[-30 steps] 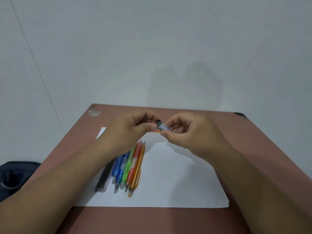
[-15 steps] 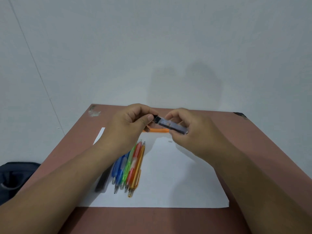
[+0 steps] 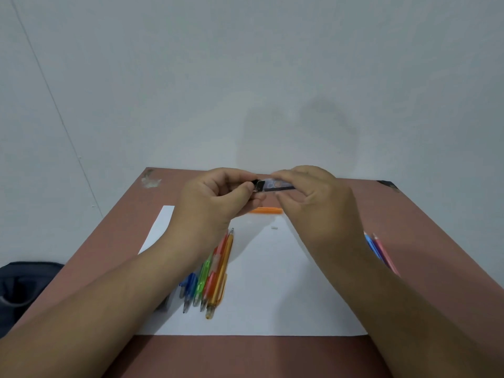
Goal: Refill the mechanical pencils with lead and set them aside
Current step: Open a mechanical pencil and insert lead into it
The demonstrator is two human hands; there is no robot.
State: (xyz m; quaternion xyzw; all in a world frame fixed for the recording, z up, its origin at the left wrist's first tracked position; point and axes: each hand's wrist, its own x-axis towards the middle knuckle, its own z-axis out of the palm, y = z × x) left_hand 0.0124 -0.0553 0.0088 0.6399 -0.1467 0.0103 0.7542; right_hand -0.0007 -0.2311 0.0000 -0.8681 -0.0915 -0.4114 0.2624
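Observation:
My left hand [image 3: 215, 203] and my right hand [image 3: 313, 203] hold a small dark lead case [image 3: 275, 186] between them above the table's far half. The left thumb and finger pinch its black cap end; the right fingers grip the body. Under my left forearm a row of mechanical pencils [image 3: 211, 276] lies on the white paper [image 3: 272, 290]: blue, green, red and orange. Another orange pencil [image 3: 266, 210] lies crosswise on the paper behind the hands. A blue and a pink pencil [image 3: 380, 251] lie on the table right of my right wrist.
The brown table [image 3: 422, 227] stands against a pale wall. A small white bit [image 3: 274, 228] rests on the paper. A dark clear case [image 3: 163, 305] peeks out beneath my left forearm. A dark bag [image 3: 24, 287] sits on the floor at the left.
Both hands have risen and moved away from me with the lead case. The case has turned level, and the blue and pink pencils at the right have come into view.

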